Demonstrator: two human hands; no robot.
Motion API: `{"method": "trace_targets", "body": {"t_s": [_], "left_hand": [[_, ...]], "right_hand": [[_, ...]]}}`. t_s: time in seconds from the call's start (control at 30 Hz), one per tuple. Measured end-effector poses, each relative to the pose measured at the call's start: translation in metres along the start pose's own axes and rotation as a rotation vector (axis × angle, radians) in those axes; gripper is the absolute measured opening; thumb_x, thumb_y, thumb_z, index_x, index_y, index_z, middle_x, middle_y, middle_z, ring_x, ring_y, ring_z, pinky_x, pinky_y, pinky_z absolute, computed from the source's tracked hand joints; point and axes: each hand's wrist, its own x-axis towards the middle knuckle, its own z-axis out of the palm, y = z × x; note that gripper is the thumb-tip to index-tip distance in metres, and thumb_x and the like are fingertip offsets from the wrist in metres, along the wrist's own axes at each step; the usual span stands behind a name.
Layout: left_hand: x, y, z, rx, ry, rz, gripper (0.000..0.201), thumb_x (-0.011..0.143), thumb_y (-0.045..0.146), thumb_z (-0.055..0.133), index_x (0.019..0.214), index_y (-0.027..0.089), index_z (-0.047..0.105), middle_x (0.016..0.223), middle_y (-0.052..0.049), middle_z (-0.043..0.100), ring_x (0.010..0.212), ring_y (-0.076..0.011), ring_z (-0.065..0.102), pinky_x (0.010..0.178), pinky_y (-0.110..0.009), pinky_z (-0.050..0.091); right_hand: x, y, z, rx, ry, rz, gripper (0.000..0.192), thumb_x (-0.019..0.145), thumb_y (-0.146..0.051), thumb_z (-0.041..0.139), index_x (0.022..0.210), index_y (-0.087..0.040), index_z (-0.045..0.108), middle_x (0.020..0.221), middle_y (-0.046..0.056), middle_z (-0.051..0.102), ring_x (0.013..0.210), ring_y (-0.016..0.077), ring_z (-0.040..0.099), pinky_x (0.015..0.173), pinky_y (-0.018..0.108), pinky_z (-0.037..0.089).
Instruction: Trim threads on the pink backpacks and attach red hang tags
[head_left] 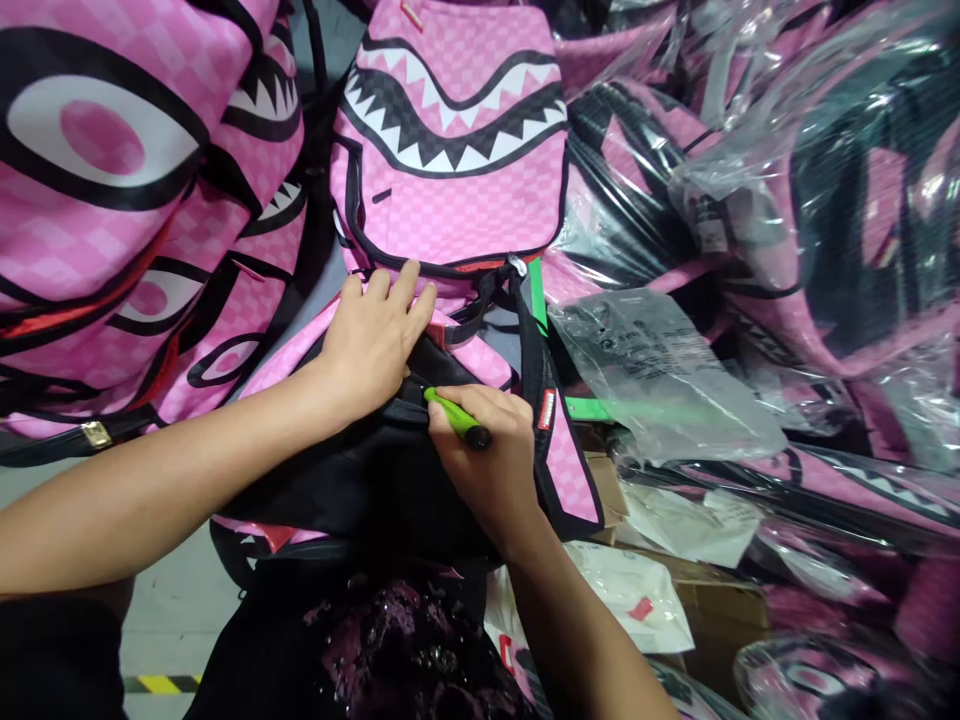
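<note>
A pink checkered backpack with a printed shark mouth lies in front of me. Nearer to me is the black back panel of a pink and black bag, with its straps folded up at the right. My left hand rests on the upper part of that panel, fingers stretched out and pressing on the fabric. A green marker pen with a black end is gripped in my right hand. Its narrow tip points at the black fabric just beside my left hand; whether it touches cannot be made out.
More pink backpacks are stacked at the left. Plastic-wrapped backpacks fill the right side, with a loose clear bag on them. A cardboard box stands at lower right. Yellow-black tape marks the floor.
</note>
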Motion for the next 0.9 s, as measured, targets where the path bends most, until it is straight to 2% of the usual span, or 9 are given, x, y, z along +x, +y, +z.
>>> {"method": "trace_targets", "body": {"t_s": [0.23, 0.4, 0.57, 0.67, 0.73, 0.8, 0.9], "left_hand": [[0.000, 0.001, 0.001, 0.043, 0.024, 0.001, 0.084, 0.083, 0.038, 0.069, 0.153, 0.013, 0.027, 0.163, -0.018, 0.021, 0.132, -0.0361, 0.040, 0.105, -0.047, 0.035], [-0.003, 0.002, 0.002, 0.092, 0.072, 0.002, 0.085, 0.081, 0.041, 0.071, 0.152, 0.014, 0.034, 0.161, -0.019, 0.027, 0.126, -0.0358, 0.046, 0.099, -0.047, 0.042], [0.000, 0.002, 0.000, 0.103, 0.062, -0.008, 0.087, 0.077, 0.041, 0.075, 0.151, 0.014, 0.038, 0.160, -0.020, 0.030, 0.129, -0.0371, 0.047, 0.101, -0.049, 0.044], [-0.002, -0.005, -0.010, 0.082, -0.027, 0.014, 0.097, 0.073, 0.037, 0.079, 0.155, 0.018, 0.030, 0.163, -0.018, 0.023, 0.136, -0.0370, 0.043, 0.104, -0.049, 0.044], [-0.009, -0.013, -0.019, 0.010, -0.141, -0.007, 0.110, 0.069, 0.037, 0.082, 0.158, 0.024, 0.018, 0.166, -0.017, 0.012, 0.140, -0.0383, 0.039, 0.103, -0.048, 0.046], [-0.018, -0.021, -0.026, -0.092, -0.242, -0.074, 0.123, 0.066, 0.040, 0.084, 0.159, 0.030, 0.004, 0.167, -0.018, 0.001, 0.141, -0.0404, 0.038, 0.101, -0.046, 0.048], [-0.034, -0.023, -0.026, -0.135, -0.272, -0.196, 0.131, 0.064, 0.041, 0.085, 0.158, 0.033, -0.006, 0.166, -0.020, -0.003, 0.138, -0.0416, 0.042, 0.098, -0.047, 0.051]], "right_hand": [[0.001, 0.005, 0.002, 0.010, 0.013, -0.021, 0.012, 0.083, -0.024, 0.062, 0.087, -0.021, 0.074, 0.088, 0.002, 0.077, 0.085, 0.0204, 0.070, 0.088, 0.037, 0.043], [0.003, 0.005, 0.001, 0.034, -0.069, -0.020, 0.010, 0.080, -0.021, 0.064, 0.084, -0.023, 0.073, 0.087, 0.001, 0.077, 0.083, 0.0192, 0.070, 0.084, 0.035, 0.042], [0.005, 0.003, 0.001, 0.108, -0.034, -0.020, 0.012, 0.081, -0.017, 0.064, 0.084, -0.024, 0.073, 0.085, 0.000, 0.075, 0.082, 0.0178, 0.068, 0.081, 0.033, 0.039], [0.000, 0.005, -0.003, 0.095, -0.036, 0.037, 0.013, 0.083, -0.015, 0.062, 0.081, -0.024, 0.072, 0.080, -0.001, 0.074, 0.079, 0.0175, 0.067, 0.081, 0.034, 0.035], [-0.004, 0.006, -0.006, 0.076, -0.047, 0.044, 0.011, 0.083, -0.016, 0.063, 0.082, -0.023, 0.071, 0.080, 0.000, 0.073, 0.080, 0.0185, 0.067, 0.082, 0.034, 0.034], [-0.008, 0.004, -0.006, 0.065, -0.056, 0.036, 0.008, 0.084, -0.018, 0.063, 0.082, -0.022, 0.071, 0.080, 0.001, 0.073, 0.081, 0.0198, 0.067, 0.081, 0.035, 0.033], [-0.017, -0.006, -0.002, 0.108, -0.075, 0.006, 0.007, 0.083, -0.021, 0.065, 0.081, -0.023, 0.071, 0.078, 0.000, 0.072, 0.081, 0.0195, 0.065, 0.079, 0.034, 0.034]]}}
